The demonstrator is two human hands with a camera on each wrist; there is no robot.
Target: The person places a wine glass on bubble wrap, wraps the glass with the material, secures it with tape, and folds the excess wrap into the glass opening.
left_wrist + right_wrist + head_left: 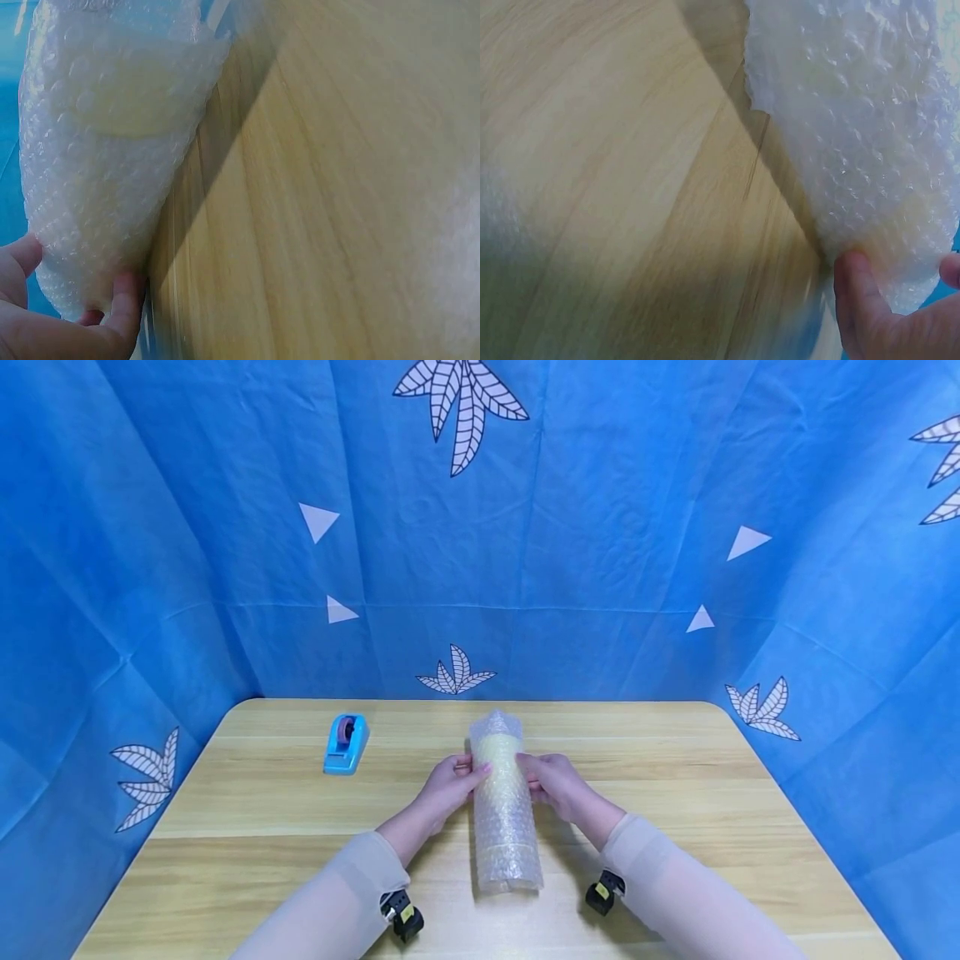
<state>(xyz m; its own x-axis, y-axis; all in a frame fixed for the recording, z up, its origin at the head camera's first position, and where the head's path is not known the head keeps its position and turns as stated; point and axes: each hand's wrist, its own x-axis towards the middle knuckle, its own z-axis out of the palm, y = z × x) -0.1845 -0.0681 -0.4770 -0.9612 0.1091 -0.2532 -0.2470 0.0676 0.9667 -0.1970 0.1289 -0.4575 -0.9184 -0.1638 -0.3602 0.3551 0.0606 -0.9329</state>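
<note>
A bubble-wrapped roll (506, 810), pale yellow showing through its clear layers, lies near the middle of a wood-grain table (675, 760), its long axis running away from the person and its far end leaning slightly to the left. Whether any part of it is lifted off the surface cannot be told. The roll sits directly between the left hand (450, 787) and the right hand (557, 783), touching both, so neither is nearer. Each grips the far half from its own side, leaving a longer stretch of wrap toward the person than beyond the fingers.

Both grips are closed only to the roll's width: each thumb presses on the upper face while the fingers bend against the side, their tips partly hidden in the head view. The wrist views show thumb and fingers set apart, with bubble wrap between them.

Beyond the left hand, well apart from the roll, stands a blue tape dispenser (342, 766). Light sleeves (322, 893) cover the forearms, a small black camera (407, 922) at each wrist. A blue curtain (615, 527) with leaf prints hangs behind.
</note>
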